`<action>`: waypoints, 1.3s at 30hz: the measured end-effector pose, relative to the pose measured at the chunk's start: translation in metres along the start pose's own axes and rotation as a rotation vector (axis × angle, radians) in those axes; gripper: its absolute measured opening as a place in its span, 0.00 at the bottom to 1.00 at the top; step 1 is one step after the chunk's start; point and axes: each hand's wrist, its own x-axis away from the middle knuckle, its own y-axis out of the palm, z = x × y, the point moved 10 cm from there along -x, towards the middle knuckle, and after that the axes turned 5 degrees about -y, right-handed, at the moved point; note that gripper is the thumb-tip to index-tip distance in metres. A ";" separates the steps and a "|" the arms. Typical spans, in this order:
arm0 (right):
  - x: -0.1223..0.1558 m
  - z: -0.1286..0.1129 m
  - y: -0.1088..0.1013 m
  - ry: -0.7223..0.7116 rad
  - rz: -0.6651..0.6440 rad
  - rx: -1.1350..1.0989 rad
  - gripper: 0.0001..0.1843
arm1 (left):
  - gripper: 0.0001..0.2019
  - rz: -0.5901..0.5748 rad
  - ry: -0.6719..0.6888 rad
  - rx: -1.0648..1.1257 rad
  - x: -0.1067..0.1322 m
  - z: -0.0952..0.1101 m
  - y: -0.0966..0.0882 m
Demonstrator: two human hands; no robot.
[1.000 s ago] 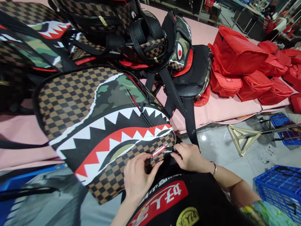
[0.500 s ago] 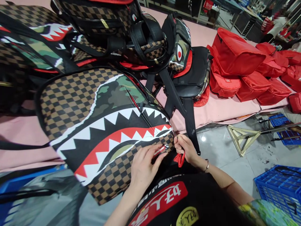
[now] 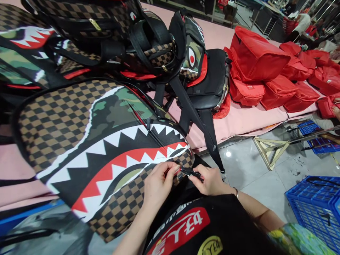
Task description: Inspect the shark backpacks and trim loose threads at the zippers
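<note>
A large backpack with brown checks, camouflage and a shark-mouth print lies on the pink table in front of me. My left hand pinches a small red tab at the bag's lower right corner. My right hand is closed on a small black tool or zipper pull right beside it, fingertips nearly touching the left hand's. What exactly the black piece is I cannot tell. A bracelet sits on my right wrist.
More shark-print backpacks are piled behind, their black straps hanging off the table edge. Red bags are stacked at the right. Blue plastic crates and a wooden frame stand on the grey floor.
My right hand dropped back to the bag's corner and closed on the black piece; the red loop it held is out of sight. The view shifted slightly left.
</note>
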 end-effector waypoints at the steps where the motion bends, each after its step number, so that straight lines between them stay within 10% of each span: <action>1: -0.001 -0.002 0.002 -0.021 -0.007 0.031 0.12 | 0.13 -0.002 -0.005 -0.001 0.000 0.000 0.001; 16: 0.000 0.001 0.008 0.019 -0.006 -0.110 0.11 | 0.12 -0.019 0.042 -0.005 -0.003 0.007 0.000; 28: 0.036 0.053 0.032 0.597 -0.004 -0.825 0.09 | 0.16 -0.289 0.346 -0.132 -0.036 0.028 0.014; 39: 0.030 0.019 0.016 0.509 -0.021 -0.473 0.10 | 0.14 -0.427 0.206 -0.018 -0.031 0.008 0.031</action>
